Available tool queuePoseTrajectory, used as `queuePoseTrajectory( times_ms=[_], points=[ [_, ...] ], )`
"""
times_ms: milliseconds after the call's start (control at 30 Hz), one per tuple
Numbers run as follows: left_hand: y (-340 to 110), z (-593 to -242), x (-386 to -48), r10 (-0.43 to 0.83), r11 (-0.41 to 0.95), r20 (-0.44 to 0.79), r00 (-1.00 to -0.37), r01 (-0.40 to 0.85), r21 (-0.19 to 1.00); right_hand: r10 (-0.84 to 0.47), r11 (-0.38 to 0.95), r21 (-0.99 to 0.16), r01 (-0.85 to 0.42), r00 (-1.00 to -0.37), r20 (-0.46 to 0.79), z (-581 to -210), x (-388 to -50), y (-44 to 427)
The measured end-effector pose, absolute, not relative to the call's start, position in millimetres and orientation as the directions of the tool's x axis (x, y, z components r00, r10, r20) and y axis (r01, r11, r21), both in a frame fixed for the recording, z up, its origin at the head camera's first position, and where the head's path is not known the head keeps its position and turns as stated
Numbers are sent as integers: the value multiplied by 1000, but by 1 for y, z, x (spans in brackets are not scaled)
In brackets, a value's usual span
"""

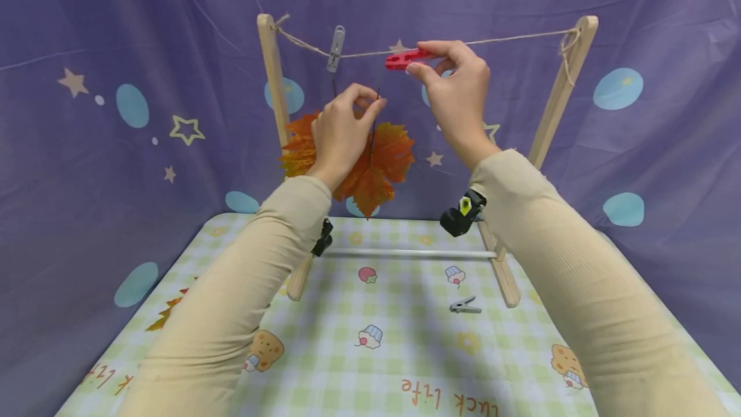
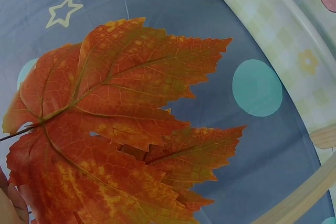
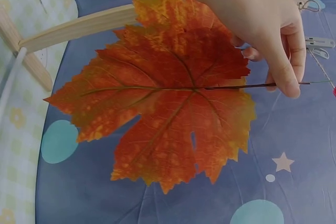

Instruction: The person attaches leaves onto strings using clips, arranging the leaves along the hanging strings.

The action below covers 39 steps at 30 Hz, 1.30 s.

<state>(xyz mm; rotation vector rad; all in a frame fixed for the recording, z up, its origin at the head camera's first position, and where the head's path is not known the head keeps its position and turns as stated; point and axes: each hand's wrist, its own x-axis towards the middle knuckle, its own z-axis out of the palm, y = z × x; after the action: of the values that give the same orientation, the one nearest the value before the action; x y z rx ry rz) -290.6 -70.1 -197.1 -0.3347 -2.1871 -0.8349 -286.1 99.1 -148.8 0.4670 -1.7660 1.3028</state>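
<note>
The leaf [image 1: 392, 154] hangs just below and to the right of the left hand [image 1: 343, 130], whose thumb and fingertips pinch its stem [image 1: 373, 129], the stem's end poking up past them. It looks light, thin and a little springy, likely to swing or twist rather than slip. The stem, slim but stiffer, seems the best place to hold; its jagged edges could bend or crease if squeezed.

Up and to the right of that hand, the right hand [image 1: 458, 85] pinches a red peg [image 1: 405, 59] at the string [image 1: 498, 40]; whether it grips the string, I cannot tell. Straight above the left hand, a grey peg [image 1: 336, 49] sits on the string. A second leaf [image 1: 299, 147] is behind the left hand, partly overlapped. Below the right hand, another peg [image 1: 466, 305] lies on the tablecloth [image 1: 417, 352].
</note>
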Motion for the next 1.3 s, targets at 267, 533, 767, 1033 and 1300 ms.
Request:
queuePoseTrajectory(
  times_ms=[267,533,767,1033,1300],
  points=[
    [-72,-197,-291,-20,754,727,-687,467,462,184,374,-587,-718,-563,805,-139,-291,95],
    [-73,-198,-291,-22,761,724,-689,458,459,161,380,-585,-717,-572,805,-127,-293,86],
    [-72,-200,-290,-30,754,720,-694,457,472,104,438,-568,-697,-589,802,-121,-294,81],
    [-71,-202,-291,-37,749,718,-695,456,480,64,539,-559,-630,-631,773,-120,-296,88],
    [-69,-206,-292,-41,748,705,-708,446,491,6,592,-543,-596,-670,742,-123,-297,97]
  ],
)
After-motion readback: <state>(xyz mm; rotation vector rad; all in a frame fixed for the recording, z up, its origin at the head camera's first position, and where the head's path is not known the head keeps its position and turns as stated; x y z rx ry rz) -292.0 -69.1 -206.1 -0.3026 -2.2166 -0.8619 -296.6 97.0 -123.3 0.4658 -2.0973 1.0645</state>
